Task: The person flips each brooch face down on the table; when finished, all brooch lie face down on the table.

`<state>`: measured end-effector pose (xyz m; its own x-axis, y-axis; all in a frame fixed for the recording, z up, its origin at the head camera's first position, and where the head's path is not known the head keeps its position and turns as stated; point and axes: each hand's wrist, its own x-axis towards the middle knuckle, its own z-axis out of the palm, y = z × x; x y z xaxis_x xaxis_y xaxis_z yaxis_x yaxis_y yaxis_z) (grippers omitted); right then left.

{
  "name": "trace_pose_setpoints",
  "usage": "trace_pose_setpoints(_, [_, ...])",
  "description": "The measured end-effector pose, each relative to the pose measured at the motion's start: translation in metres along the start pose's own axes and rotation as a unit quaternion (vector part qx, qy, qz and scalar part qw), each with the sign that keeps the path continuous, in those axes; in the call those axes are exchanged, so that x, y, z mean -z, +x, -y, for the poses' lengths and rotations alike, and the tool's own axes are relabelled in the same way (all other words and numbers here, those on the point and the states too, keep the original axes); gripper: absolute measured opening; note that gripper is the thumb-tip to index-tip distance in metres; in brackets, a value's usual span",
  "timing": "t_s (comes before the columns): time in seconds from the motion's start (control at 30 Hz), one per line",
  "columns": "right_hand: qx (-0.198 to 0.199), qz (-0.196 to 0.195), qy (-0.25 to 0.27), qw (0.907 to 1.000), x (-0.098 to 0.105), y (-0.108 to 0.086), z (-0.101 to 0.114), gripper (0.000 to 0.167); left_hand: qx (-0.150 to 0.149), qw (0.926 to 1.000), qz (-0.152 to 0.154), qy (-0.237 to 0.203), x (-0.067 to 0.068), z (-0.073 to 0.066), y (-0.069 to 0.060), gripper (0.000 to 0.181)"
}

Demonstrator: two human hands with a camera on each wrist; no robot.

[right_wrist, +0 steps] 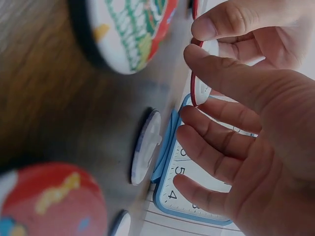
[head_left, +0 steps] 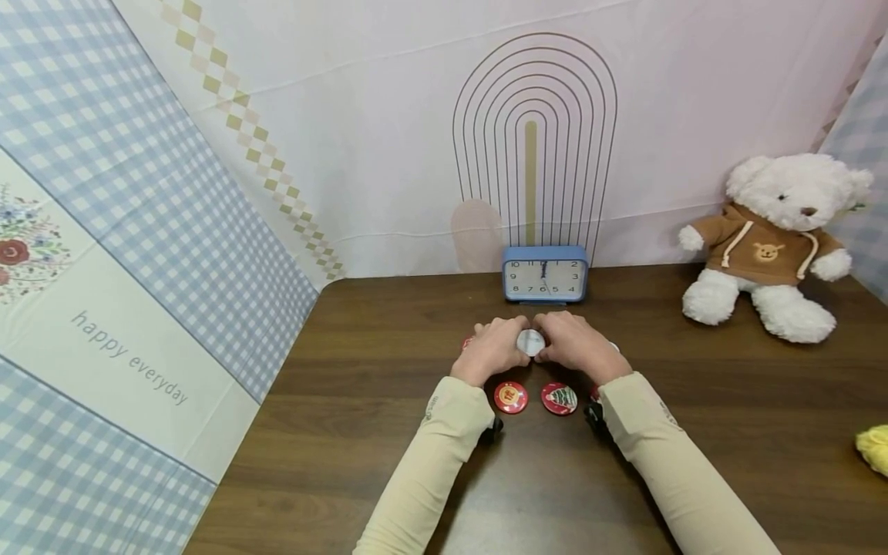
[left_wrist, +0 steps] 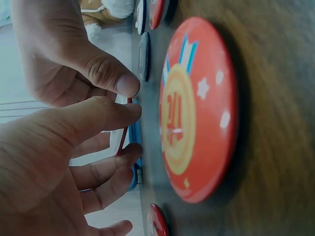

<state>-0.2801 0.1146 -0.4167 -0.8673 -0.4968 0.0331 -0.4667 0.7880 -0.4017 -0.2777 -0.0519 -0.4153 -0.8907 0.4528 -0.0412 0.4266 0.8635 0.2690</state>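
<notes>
A round pin badge (head_left: pixel 530 342), pale back upward with a thin red rim, is held between both hands in front of the clock. My left hand (head_left: pixel 494 348) pinches its left side with thumb and fingers. On the opposite side, my right hand (head_left: pixel 572 344) grips the edge, the two thumbs close together in the right wrist view. Nearer the body lie a red badge with a gold medal print (head_left: pixel 510 397) and a red badge with a green tree (head_left: pixel 559 398). A pale badge (right_wrist: pixel 146 146) lies past the tree badge in the right wrist view.
The blue clock (head_left: pixel 544 274) stands directly behind the hands. A white teddy bear (head_left: pixel 770 239) in a brown hoodie sits at the back right. Something yellow (head_left: pixel 874 449) lies at the right edge. More badges are partly hidden beside the hands and wrists.
</notes>
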Motion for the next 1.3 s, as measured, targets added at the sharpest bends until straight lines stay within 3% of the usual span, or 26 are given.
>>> trace_pose_setpoints(0.2, [0.001, 0.008, -0.006, 1.0, -0.0026, 0.0002, -0.0021, 0.027, 0.01, 0.9998, 0.006, 0.017, -0.003, -0.0014, 0.0032, 0.034])
trace_pose_setpoints(0.5, [-0.002, 0.039, -0.026, 0.9989, 0.0, 0.0023, -0.0005, 0.025, 0.019, 0.999, 0.013, 0.039, -0.0063, -0.0033, 0.0052, 0.047])
trace_pose_setpoints(0.93, [-0.042, 0.065, -0.037, 0.9963, -0.0038, 0.0024, -0.0002, 0.045, 0.032, 0.9981, 0.05, 0.015, -0.0047, -0.0032, 0.0066, 0.032])
trace_pose_setpoints(1.3, [-0.04, 0.069, -0.046, 0.9958, -0.0006, 0.0029, 0.0023, 0.039, 0.027, 0.9983, 0.052, 0.007, -0.0022, -0.0027, 0.0057, 0.028])
